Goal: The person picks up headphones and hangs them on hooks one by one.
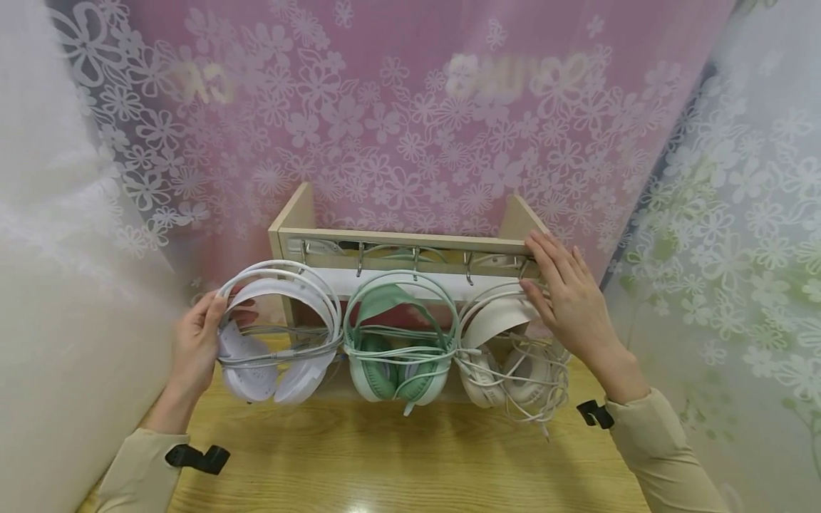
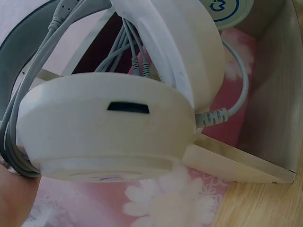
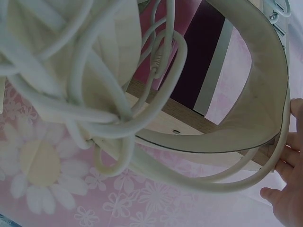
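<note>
Pink floral curtain behind wooden desk (image 1: 398, 463). Head view: rack (image 1: 410, 239) at centre holds three headsets. Left hand (image 1: 195, 342) grips white headset (image 1: 276, 335), centre left. Right hand (image 1: 571, 296), fingers straight, touches cream headset (image 1: 507, 349) band. Left wrist view: white earcup fills the frame. Right wrist view: fingertips (image 3: 286, 198) touch cream band, lower right.

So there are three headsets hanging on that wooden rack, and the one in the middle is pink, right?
Not quite. Three headsets do hang on the wooden rack, but the middle headset is green, as the head view shows. The left hand grips the white headset, and the right hand touches the cream headset.
</note>
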Tool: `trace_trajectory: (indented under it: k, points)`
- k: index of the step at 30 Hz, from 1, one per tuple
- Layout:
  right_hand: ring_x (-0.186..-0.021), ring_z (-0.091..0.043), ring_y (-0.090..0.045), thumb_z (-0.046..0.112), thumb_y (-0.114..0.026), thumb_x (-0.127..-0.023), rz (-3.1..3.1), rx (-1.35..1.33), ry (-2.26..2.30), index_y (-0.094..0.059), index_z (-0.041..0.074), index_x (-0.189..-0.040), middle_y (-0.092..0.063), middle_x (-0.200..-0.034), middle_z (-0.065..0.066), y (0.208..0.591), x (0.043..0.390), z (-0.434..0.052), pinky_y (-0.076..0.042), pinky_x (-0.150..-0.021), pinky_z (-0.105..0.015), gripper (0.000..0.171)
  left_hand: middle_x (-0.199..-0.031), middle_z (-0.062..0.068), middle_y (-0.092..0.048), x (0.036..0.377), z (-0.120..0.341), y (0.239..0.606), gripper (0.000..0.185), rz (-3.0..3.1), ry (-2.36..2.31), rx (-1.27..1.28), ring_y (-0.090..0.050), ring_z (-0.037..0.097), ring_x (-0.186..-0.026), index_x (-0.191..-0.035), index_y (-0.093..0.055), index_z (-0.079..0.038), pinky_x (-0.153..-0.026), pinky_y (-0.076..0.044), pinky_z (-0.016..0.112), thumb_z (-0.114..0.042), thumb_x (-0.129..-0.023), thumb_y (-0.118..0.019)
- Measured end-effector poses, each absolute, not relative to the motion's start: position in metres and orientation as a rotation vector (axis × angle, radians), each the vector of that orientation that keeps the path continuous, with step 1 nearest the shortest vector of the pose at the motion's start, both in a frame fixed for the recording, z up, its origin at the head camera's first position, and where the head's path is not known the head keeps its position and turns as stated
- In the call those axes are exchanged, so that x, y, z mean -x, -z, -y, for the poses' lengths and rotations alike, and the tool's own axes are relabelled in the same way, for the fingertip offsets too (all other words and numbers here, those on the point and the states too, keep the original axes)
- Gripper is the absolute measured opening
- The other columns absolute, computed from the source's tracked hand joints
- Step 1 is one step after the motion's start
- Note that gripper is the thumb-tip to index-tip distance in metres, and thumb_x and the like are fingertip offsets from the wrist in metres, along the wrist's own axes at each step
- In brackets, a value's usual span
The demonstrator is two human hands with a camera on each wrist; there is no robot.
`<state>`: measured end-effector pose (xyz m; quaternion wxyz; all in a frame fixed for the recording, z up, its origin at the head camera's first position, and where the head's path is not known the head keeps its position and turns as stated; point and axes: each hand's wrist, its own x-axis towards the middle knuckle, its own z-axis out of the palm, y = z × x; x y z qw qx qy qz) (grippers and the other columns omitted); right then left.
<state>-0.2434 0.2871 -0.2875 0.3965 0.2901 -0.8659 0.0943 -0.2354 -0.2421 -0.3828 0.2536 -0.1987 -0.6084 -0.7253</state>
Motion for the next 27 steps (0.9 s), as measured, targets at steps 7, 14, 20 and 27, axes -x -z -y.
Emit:
trace_trajectory:
  k: [7,14,20,27]
  points:
    - [-0.15,-0.033,-0.031,0.049,-0.037,-0.109,2.187,-0.736,-0.234,-0.034,0.008,-0.158,-0.036,-0.161,-0.012,0.288,0.243,-0.286,-0.014,-0.126,-0.052,0.064,-0.101,0.006,-0.076,0.241,0.24,0.388,0.037,1.682,1.976,0.472,-0.073,0.013,-0.087,-0.131,-0.06,0.01,-0.087,-0.057,0.021,-0.016,-0.109,-0.044]
    - [-0.149,-0.034,-0.032,0.052,-0.035,-0.108,2.167,-0.739,-0.24,-0.036,0.007,-0.157,-0.038,-0.16,-0.013,0.288,0.245,-0.287,-0.015,-0.125,-0.052,0.066,-0.103,0.002,-0.075,0.244,0.237,0.392,0.039,1.674,1.995,0.469,-0.071,0.012,-0.09,-0.133,-0.06,0.008,-0.089,-0.055,0.021,-0.018,-0.11,-0.042]
    - [-0.149,-0.033,-0.032,0.049,-0.038,-0.109,2.169,-0.736,-0.251,-0.037,0.007,-0.157,-0.038,-0.16,-0.012,0.288,0.244,-0.286,-0.015,-0.125,-0.053,0.064,-0.107,0.0,-0.074,0.245,0.238,0.395,0.041,1.707,2.002,0.446,-0.07,0.011,-0.096,-0.136,-0.058,0.006,-0.092,-0.053,0.021,-0.021,-0.11,-0.041]
    - [-0.148,-0.035,-0.033,0.047,-0.041,-0.108,2.181,-0.73,-0.265,-0.038,0.006,-0.156,-0.038,-0.16,-0.012,0.288,0.245,-0.286,-0.015,-0.125,-0.054,0.063,-0.105,-0.005,-0.075,0.246,0.241,0.401,0.042,1.752,2.017,0.367,-0.069,0.007,-0.101,-0.135,-0.063,-0.003,-0.093,-0.051,0.017,-0.029,-0.11,-0.042]
